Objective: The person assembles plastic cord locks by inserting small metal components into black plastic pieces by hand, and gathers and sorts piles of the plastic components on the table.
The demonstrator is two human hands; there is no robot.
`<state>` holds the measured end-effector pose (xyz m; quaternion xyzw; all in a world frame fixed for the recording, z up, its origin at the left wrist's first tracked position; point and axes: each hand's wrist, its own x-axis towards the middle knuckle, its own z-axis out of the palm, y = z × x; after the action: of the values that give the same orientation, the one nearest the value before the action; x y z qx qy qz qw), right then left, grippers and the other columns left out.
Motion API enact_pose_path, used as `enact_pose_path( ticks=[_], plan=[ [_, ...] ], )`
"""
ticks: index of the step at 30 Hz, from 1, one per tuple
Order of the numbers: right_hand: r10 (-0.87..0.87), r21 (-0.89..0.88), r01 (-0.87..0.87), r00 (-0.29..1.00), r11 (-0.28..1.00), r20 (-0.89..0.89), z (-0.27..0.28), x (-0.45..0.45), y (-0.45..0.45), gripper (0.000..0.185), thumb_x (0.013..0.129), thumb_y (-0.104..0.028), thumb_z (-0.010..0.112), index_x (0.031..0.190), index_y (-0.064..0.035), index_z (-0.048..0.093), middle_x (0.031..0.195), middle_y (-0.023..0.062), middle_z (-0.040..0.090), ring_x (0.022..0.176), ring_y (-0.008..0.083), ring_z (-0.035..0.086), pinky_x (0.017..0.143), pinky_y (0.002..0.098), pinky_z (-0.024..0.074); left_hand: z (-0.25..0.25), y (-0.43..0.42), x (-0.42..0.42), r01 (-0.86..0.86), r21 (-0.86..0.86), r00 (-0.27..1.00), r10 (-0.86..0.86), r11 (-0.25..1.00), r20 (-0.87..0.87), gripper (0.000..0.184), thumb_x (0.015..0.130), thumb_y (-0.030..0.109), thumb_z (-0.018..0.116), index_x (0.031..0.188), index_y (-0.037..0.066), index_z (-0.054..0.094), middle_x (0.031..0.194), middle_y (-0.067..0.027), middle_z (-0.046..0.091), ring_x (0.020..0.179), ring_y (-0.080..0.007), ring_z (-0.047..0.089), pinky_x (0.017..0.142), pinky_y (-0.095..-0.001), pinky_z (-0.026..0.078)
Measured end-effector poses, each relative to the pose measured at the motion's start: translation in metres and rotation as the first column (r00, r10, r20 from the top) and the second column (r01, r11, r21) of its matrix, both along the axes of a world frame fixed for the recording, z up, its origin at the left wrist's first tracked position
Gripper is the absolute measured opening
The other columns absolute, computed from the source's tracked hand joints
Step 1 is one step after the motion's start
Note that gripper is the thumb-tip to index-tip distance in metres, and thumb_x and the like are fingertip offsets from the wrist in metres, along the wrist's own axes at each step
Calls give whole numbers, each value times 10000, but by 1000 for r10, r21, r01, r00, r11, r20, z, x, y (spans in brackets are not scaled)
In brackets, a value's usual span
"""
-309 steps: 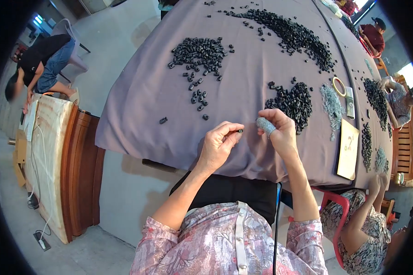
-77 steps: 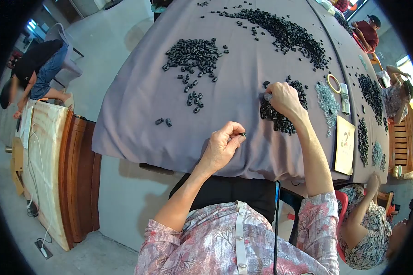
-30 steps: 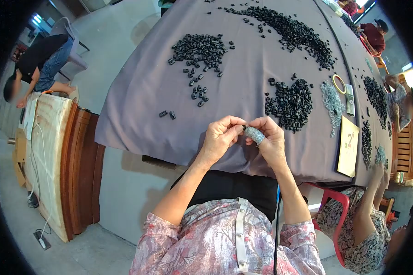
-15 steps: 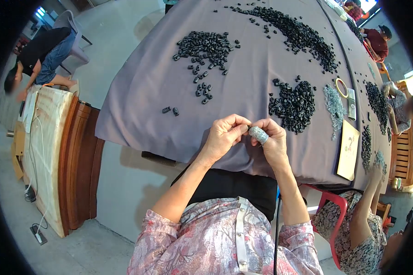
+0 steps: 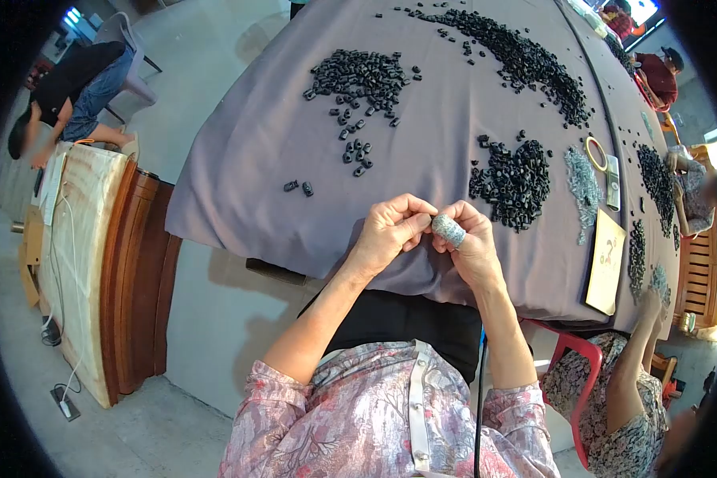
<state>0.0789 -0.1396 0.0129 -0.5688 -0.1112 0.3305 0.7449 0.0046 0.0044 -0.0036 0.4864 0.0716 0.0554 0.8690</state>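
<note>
My left hand [image 5: 389, 233] is closed in a pinch above the near edge of the cloth-covered table. Its fingertips meet those of my right hand [image 5: 472, 243], also pinched. Between them a bit of a small black part [image 5: 432, 221] shows; the fingers hide most of it. A speckled grey wrap [image 5: 448, 230] covers my right thumb. Beyond my right hand lies a heap of small black parts [image 5: 511, 185]. Farther off to the left is another pile of black cylindrical parts [image 5: 360, 80], with two loose pieces [image 5: 299, 188] nearer my left hand.
Purple-grey cloth [image 5: 255, 159] covers the table. To the right are clear small pieces [image 5: 584, 191], a tape roll [image 5: 595, 154] and a cardboard sheet [image 5: 605, 263]. A long black heap [image 5: 534, 64] lies far back. Co-workers sit at right; one person bends over a side table [image 5: 80, 279] at left.
Both hands stay together at the same spot. My right thumb has tilted slightly, so its grey wrap is turned differently. The view has shifted a little.
</note>
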Motion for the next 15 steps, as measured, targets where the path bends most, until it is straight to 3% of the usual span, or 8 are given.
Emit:
enact_pose_path(
  ticks=[15],
  plan=[
    [40,15,-42,992,999,121,-6,3,-4,183,778,-78,727,750,-39,550,704,26,577,562,55,493,488,196,385,9,-5,-4,-14,116,1000,15,993,-8,52,874,51,608,882,13,643,650,10,573,519,-20,432,445,-166,326]
  ],
)
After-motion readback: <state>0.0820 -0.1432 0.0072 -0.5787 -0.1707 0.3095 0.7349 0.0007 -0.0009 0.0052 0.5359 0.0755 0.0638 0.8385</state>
